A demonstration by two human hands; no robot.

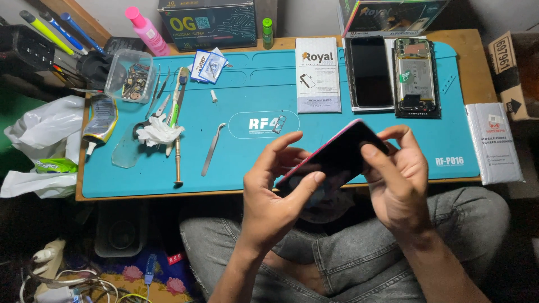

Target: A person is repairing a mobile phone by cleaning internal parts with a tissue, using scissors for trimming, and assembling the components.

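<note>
Low in the centre of the frame, the left hand [275,193] and right hand [396,179] pinch a dark phone [337,157] with a pink edge, tilted, thumbs pressed on its face above the person's lap. Behind it lies the blue mat [252,90], with tweezers [213,148] at centre left. An opened phone [415,76] and a black screen [370,70] lie at upper right, well apart from the hands.

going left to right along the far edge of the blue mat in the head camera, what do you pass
Clear plastic box of small parts → blue-and-white sachets → white leaflet → dark phone screen → opened phone with its insides showing.
</note>
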